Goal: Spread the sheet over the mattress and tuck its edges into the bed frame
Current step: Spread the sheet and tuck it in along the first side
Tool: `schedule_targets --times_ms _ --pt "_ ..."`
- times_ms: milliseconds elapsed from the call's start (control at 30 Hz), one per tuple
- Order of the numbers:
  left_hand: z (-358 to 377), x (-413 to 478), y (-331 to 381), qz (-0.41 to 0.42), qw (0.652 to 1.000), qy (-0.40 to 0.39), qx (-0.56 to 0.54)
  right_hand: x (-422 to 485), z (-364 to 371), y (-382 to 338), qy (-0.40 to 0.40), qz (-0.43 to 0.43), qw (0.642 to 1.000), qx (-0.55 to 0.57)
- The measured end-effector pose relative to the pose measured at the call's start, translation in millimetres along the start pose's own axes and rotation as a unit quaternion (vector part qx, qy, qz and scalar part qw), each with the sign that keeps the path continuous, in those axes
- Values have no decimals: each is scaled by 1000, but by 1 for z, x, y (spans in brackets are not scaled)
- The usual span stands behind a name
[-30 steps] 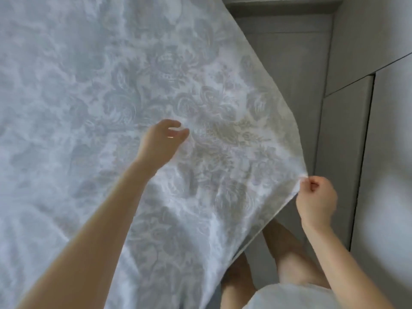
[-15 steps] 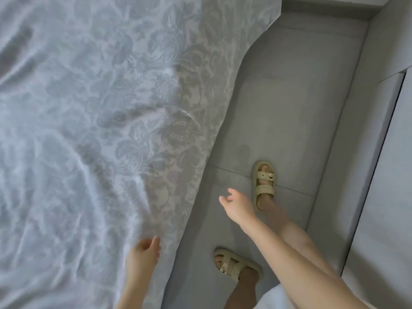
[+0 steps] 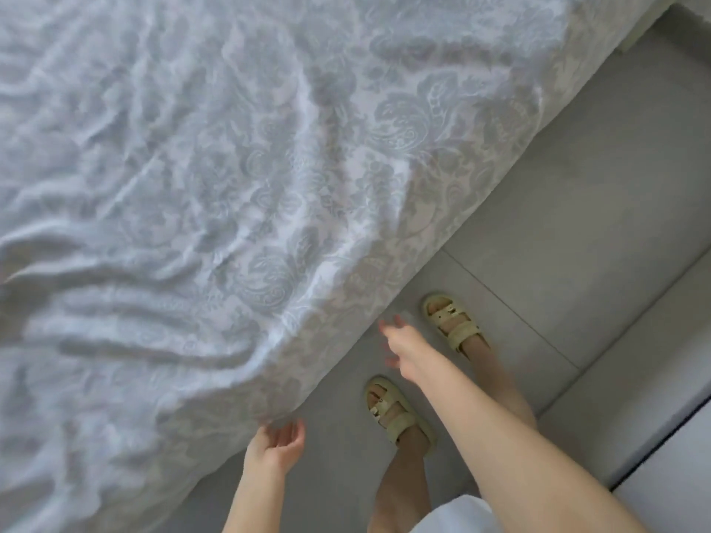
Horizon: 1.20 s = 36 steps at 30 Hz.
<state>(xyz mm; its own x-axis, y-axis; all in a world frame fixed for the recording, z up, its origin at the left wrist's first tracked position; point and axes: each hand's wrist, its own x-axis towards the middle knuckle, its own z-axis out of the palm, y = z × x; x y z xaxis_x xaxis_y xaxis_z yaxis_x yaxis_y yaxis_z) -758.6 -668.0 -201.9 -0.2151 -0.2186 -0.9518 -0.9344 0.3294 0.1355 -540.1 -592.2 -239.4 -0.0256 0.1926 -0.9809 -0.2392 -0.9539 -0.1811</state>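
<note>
The sheet [image 3: 231, 186] hangs untucked toward the floor [image 3: 577, 186]; my left hand [image 3: 275, 444] hovers relaxed, empty, beside its edge, likely to tuck. My right hand [image 3: 400, 342] is spread, empty.

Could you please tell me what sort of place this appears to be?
Most likely a home bedroom: a large floral sheet lies rumpled across a raised surface and hangs over its side, a grey tiled floor runs alongside, and the person wears slip-on sandals.

The sheet [image 3: 231, 186] hides the mattress and runs past the left and top edges; the right hand [image 3: 400, 344] is blurred.
</note>
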Motion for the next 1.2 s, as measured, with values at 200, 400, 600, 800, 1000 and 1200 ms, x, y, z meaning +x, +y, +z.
schedule_targets --times_ms 200,400,600,800,1000,1200 --pt "17 31 17 -20 998 -31 -52 28 34 -22 104 -87 990 -29" --pt "7 36 4 -52 998 -3 -36 -43 -38 9 150 -109 957 -223" --pt "-57 -14 -19 13 994 60 91 -67 -33 -28 171 -141 882 -416" --pt "-98 -98 -40 104 990 65 72 -89 -19 -61 129 -156 721 -663" --pt "-127 -84 -34 -25 998 14 59 -116 8 -100 168 -279 464 -824" --pt "-159 -33 -40 -21 995 73 -69 -130 88 -93 54 -391 351 -849"
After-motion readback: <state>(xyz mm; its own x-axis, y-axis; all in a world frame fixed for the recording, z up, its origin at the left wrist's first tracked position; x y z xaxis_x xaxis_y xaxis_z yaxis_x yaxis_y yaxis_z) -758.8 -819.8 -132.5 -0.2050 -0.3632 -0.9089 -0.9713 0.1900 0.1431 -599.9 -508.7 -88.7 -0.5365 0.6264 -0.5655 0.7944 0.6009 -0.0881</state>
